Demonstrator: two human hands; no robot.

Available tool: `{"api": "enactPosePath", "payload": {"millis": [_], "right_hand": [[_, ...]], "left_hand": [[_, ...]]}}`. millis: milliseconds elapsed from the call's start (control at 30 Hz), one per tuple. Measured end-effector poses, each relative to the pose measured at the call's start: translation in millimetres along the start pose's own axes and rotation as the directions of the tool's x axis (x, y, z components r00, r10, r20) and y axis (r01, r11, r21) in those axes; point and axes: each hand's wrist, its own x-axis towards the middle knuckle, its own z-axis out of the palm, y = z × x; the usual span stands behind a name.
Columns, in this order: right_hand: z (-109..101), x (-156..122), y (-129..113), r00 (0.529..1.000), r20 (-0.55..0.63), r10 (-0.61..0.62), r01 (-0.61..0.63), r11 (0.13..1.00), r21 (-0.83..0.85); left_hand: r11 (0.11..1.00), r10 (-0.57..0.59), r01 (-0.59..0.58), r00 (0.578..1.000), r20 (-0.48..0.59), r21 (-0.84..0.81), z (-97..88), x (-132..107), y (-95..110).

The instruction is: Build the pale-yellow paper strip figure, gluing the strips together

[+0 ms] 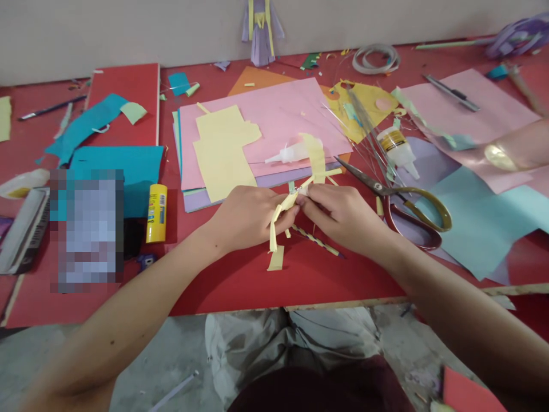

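Folded yellow paper piece [288, 202] is held in both hands, just in front of the near edge of the paper stack [278, 103]. Left hand [249, 220]: thumb and forefinger clamped on the piece, a bent strip left hanging below. Right hand [338, 214]: thumb and forefinger pinched together on the piece at its other side; exact grip partly hidden by the fingers. Under the hands, nearer than the stack, a striped pencil [319, 241] and a small yellow scrap [275, 258] are seen on the red table [240, 292]. On the stack, a cut yellow sheet [223, 154] is laid at its left and a glue bottle [291, 152] near its front edge. Right of the stack: scissors [380, 187] left with blades spread slightly, second glue bottle [398, 150] tipped over behind them, light blue sheet [484, 214] farther right, utility knife [452, 91] laid on a pink sheet [482, 123]. Left of the stack: yellow glue stick [156, 214], teal sheet [120, 157], red board [124, 86]. Behind the stack: purple paper figure [261, 40] propped by the wall, coil [376, 59] off to its right.
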Motion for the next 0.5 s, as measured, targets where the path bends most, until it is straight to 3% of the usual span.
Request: {"api": "enactPosePath", "payload": {"millis": [500], "right_hand": [[0.6,-0.5,0.7,1.0,0.026,0.011,-0.01,0.999,-0.047]], "left_hand": [[0.992,0.088,-0.088,0.996,0.001,0.087,1.5,-0.3,0.9]]}}
